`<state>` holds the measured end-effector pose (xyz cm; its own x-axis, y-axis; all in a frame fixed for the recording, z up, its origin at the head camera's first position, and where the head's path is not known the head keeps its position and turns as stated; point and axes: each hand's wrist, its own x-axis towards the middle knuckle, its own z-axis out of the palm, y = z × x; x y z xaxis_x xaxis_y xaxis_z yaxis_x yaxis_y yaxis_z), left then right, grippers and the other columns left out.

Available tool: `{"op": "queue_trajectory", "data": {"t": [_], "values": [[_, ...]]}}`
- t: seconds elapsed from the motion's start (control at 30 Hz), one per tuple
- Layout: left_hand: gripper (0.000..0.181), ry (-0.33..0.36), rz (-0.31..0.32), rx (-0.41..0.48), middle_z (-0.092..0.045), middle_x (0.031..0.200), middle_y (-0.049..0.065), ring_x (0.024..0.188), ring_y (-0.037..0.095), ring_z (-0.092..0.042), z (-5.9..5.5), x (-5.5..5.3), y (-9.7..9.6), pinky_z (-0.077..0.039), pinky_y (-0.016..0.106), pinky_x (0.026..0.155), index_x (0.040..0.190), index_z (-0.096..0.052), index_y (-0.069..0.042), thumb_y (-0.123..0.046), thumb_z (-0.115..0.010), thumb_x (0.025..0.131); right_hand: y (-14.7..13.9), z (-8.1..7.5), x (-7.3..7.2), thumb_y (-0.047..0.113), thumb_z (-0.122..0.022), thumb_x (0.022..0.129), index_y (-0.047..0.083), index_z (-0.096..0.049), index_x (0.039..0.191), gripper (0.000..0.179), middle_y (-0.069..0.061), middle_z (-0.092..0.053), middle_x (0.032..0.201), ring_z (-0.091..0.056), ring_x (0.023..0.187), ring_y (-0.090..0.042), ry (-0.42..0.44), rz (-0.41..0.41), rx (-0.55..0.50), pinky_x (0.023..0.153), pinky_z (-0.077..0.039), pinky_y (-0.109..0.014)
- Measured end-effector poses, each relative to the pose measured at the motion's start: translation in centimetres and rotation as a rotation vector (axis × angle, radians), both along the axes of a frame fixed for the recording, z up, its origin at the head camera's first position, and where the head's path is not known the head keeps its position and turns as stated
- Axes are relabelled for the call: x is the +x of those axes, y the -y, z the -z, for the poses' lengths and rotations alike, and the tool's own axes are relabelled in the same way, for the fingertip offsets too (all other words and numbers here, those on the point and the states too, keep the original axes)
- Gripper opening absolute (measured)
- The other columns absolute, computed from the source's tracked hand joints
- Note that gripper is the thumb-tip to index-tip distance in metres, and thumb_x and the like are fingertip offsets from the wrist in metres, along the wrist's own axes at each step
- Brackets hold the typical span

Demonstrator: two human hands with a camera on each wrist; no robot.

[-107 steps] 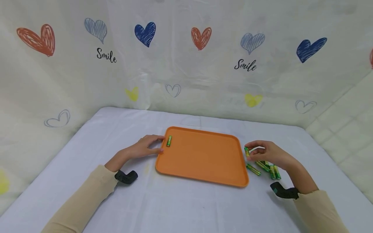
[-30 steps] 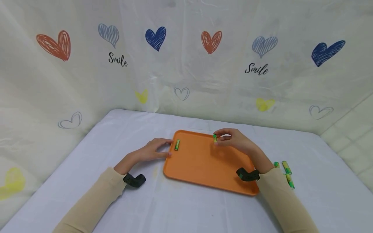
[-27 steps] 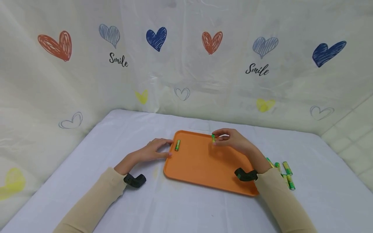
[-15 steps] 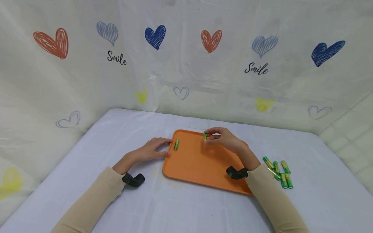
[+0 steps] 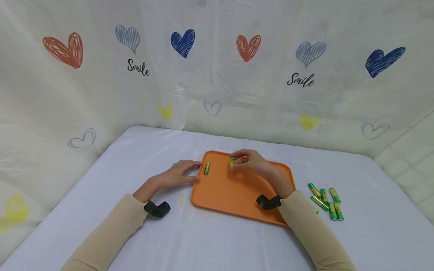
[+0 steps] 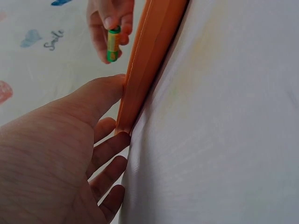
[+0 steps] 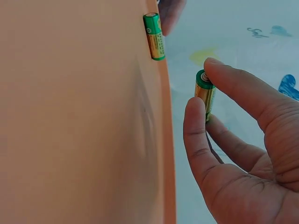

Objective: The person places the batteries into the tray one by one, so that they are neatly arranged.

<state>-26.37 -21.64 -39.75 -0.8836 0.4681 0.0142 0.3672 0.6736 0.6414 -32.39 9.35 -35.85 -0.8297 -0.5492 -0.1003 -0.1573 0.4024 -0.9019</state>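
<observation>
While the right hand (image 5: 251, 162) carries one green-and-yellow battery (image 5: 231, 161), the left hand (image 5: 176, 174) attends the left rim of an orange tray (image 5: 234, 192).

Right grip: pinching the carried battery at the fingertips, well clear of the palm. The right wrist view shows one flat end of this battery beside a fingertip, its body between the digits. Position: over the far part of the tray, apart from its surface.

Left grip: spread, thumb and fingers parted, with the thumb and a fingertip touching the tray's edge in the left wrist view; no battery in it.

Second battery (image 5: 207, 168), same colours: lying on the tray just inside the left rim, near the left fingertips, lengthwise along that rim. It lies to the left of the carried battery, the two well apart.

Loose batteries (image 5: 320, 203), matching: a cluster on the table beyond the tray's right side, two lying side by side, one other partly hidden by the right sleeve (image 5: 310, 229).

Table (image 5: 217, 244): covered in white cloth.

Wrist fittings: one black device (image 5: 157, 209) on each arm, at the end of a beige sleeve.

Backdrop (image 5: 217, 82): pale sheet, printed with coloured hearts and the word "Smile" twice.
</observation>
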Motion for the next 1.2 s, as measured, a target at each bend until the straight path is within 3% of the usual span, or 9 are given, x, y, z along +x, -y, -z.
{"op": "queue_trajectory", "data": {"t": [0.17, 0.47, 0.8, 1.2], "values": [[0.067, 0.01, 0.002, 0.015, -0.044, 0.148, 0.007, 0.139, 0.031, -0.031, 0.0, 0.2, -0.3, -0.02, 0.055, 0.114, 0.148, -0.042, -0.014, -0.042, -0.066, 0.092, 0.7, 0.3, 0.1, 0.01, -0.075, 0.086, -0.004, -0.052, 0.135, 0.055, -0.019, -0.057, 0.126, -0.063, 0.097, -0.017, 0.021, -0.039, -0.06, 0.089, -0.05, -0.032], [0.066, 0.007, -0.006, 0.009, -0.045, 0.148, 0.006, 0.139, 0.03, -0.031, -0.2, 0.2, -0.6, -0.02, 0.054, 0.114, 0.147, -0.043, -0.014, -0.041, -0.066, 0.092, 2.3, 0.9, -0.1, 0.005, -0.073, 0.086, -0.008, -0.051, 0.133, 0.054, -0.02, -0.053, 0.123, -0.065, 0.086, -0.011, 0.047, -0.073, -0.071, 0.081, -0.052, -0.03], [0.066, 0.006, -0.009, 0.0, -0.044, 0.149, 0.006, 0.14, 0.031, -0.03, -0.3, 0.0, -0.6, -0.02, 0.054, 0.114, 0.148, -0.042, -0.015, -0.043, -0.065, 0.093, 3.9, 0.9, -0.1, 0.005, -0.075, 0.085, -0.006, -0.055, 0.13, 0.051, -0.017, -0.055, 0.118, -0.061, 0.083, -0.014, 0.036, -0.095, -0.002, 0.071, -0.05, -0.026], [0.064, 0.007, -0.006, 0.0, -0.043, 0.15, 0.006, 0.14, 0.031, -0.03, -0.5, 0.1, -0.5, -0.019, 0.056, 0.114, 0.148, -0.043, -0.015, -0.042, -0.065, 0.093, 5.8, 1.4, -0.4, 0.016, -0.078, 0.084, 0.003, -0.059, 0.129, 0.051, -0.012, -0.059, 0.125, -0.061, 0.098, -0.019, 0.014, -0.038, 0.098, 0.081, -0.049, -0.026]]}}
